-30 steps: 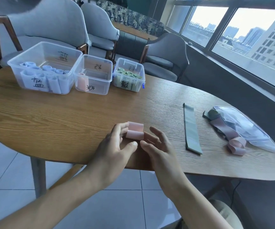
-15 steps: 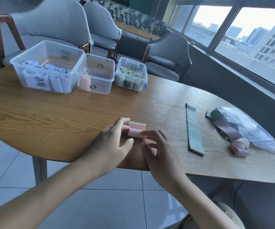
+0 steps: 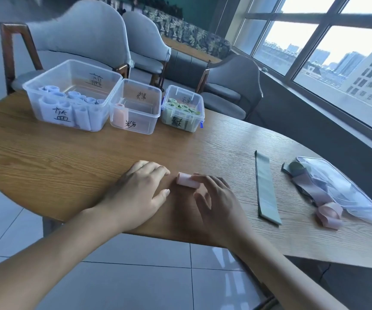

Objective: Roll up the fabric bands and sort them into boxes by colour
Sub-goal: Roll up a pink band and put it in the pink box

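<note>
A pink roll (image 3: 187, 180) lies on the table (image 3: 68, 162) near the near edge, just beyond the two hands. The right hand (image 3: 214, 204) has its fingers curved over the roll's right end, fingertips touching it from above; whether the thumb closes under it cannot be told. The left hand (image 3: 137, 193) rests flat on the table just left of the roll, fingers relaxed and slightly spread, holding nothing and apart from the roll.

Three clear boxes stand in a row at the far left edge. The left box (image 3: 73, 95) holds blue rolls (image 3: 68, 101). The middle box (image 3: 137, 106) touches it and holds one pink roll standing in its near left corner. The right box (image 3: 182, 108), just beside the middle one, is packed with green rolls (image 3: 181, 107). Each box bears handwritten black marks.

Toward the right edge a green band (image 3: 266, 186) lies flat and unrolled, running from far to near. Well right of it sits a clear bag (image 3: 346, 193) with loose bands (image 3: 310, 189) of mixed colours spilling from under it; a pink band (image 3: 329, 214) curls at the near end of that heap.
</note>
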`<control>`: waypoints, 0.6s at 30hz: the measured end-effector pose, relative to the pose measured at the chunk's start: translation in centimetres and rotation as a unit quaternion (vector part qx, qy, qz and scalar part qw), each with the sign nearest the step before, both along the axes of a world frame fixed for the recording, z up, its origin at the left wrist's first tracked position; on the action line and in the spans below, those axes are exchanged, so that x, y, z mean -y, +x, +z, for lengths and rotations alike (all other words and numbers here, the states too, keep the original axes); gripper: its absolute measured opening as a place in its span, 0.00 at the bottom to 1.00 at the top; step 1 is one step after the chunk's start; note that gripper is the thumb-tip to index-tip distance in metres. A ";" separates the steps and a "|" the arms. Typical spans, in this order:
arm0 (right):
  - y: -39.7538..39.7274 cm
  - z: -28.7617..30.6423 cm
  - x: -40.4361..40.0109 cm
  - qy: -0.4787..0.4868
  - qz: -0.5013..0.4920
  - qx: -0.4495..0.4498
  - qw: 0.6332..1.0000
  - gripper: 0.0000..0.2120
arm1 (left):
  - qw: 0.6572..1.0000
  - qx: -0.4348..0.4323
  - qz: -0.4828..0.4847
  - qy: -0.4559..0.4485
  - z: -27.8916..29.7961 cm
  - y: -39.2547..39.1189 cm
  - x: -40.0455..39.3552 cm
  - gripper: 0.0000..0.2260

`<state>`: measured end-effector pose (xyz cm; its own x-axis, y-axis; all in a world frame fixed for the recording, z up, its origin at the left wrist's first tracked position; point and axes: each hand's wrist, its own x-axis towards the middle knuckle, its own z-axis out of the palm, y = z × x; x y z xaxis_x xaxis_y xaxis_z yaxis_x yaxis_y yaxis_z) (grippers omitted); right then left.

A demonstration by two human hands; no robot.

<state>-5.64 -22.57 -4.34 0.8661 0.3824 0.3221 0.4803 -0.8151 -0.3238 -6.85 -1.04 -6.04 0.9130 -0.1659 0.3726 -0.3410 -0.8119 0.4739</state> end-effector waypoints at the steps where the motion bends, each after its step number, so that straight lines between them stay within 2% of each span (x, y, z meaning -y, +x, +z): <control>1: 0.4 0.0 0.1 -0.005 0.003 0.001 1.000 0.17 | 1.000 0.001 0.002 0.005 -0.1 0.1 -0.2 0.15; 8: 2.4 -0.1 0.3 -0.011 0.019 0.009 1.000 0.18 | 1.000 0.011 0.006 0.014 -0.5 0.7 -0.8 0.14; 14: 3.8 -0.2 0.0 -0.005 0.021 0.004 1.000 0.13 | 1.000 0.022 0.009 0.008 -0.7 0.6 -0.8 0.15; 18: 4.5 -0.2 -0.3 -0.007 0.013 0.004 1.000 0.13 | 1.000 0.018 0.009 -0.008 -0.8 0.7 -0.9 0.14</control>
